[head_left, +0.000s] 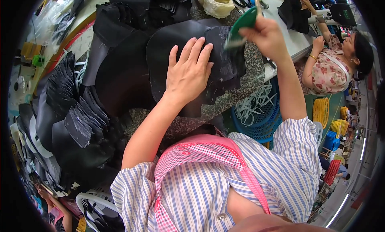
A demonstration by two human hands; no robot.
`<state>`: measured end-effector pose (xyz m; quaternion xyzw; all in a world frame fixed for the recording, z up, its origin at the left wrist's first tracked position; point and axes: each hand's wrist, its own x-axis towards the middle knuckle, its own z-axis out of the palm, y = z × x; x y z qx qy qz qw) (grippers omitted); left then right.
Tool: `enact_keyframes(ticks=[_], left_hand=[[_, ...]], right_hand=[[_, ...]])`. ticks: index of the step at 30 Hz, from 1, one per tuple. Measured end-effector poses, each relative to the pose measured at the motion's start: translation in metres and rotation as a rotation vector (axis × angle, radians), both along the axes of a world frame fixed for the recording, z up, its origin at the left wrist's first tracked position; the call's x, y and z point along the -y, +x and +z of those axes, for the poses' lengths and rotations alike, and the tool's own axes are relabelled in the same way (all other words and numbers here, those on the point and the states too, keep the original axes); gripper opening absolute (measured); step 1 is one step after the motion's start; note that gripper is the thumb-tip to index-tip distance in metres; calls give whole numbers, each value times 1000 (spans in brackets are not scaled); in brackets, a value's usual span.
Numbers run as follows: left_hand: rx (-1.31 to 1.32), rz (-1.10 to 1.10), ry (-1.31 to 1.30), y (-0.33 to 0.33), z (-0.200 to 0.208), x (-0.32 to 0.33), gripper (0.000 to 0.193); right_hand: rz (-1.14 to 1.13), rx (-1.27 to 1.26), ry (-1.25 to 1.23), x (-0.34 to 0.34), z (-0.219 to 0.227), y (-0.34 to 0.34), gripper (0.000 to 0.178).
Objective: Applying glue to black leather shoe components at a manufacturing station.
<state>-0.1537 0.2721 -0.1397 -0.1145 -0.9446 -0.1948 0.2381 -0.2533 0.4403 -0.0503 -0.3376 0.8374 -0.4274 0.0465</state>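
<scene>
My left hand lies flat, fingers stretched, on a rounded black leather-like piece. Beside its fingertips, the right end of the stacked pieces shows a greyish, streaky strip. Over that end, my right hand is closed round what looks like a brush with a green, curved plate; a pale wooden stick end rises above the fist. Its pale lower tip is blurred and close to the strip; contact is unclear. The pieces rest on a speckled stone slab.
Fanned black pieces are heaped at left, with more at the back. A yellowish plastic-lined tub stands beyond the slab. Below its right edge, a blue basket holds pale strips. A co-worker in a floral top sits at right.
</scene>
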Motion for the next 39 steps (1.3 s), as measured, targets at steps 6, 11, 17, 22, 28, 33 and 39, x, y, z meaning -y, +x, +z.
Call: enact_keyframes(ticks=[6, 11, 17, 22, 28, 33, 39], left_hand=[[-2, 23, 0, 3, -5, 1, 36], [24, -11, -5, 2, 2, -2, 37], [-28, 1, -11, -1, -6, -3, 35], [2, 5, -1, 1, 0, -1, 34], [189, -119, 55, -15, 24, 10, 44], [207, -34, 118, -31, 21, 1, 60], [271, -2, 436, -35, 17, 3, 75]], right_hand=[[324, -62, 246, -16, -1, 33, 5], [100, -103, -7, -16, -10, 25, 5], [106, -3, -96, -33, -3, 42, 7], [304, -232, 348, -30, 1, 55, 12], [-53, 73, -216, -20, 9, 45, 10], [-172, -326, -41, 14, -31, -13, 14], [-187, -228, -174, -7, -1, -44, 14]])
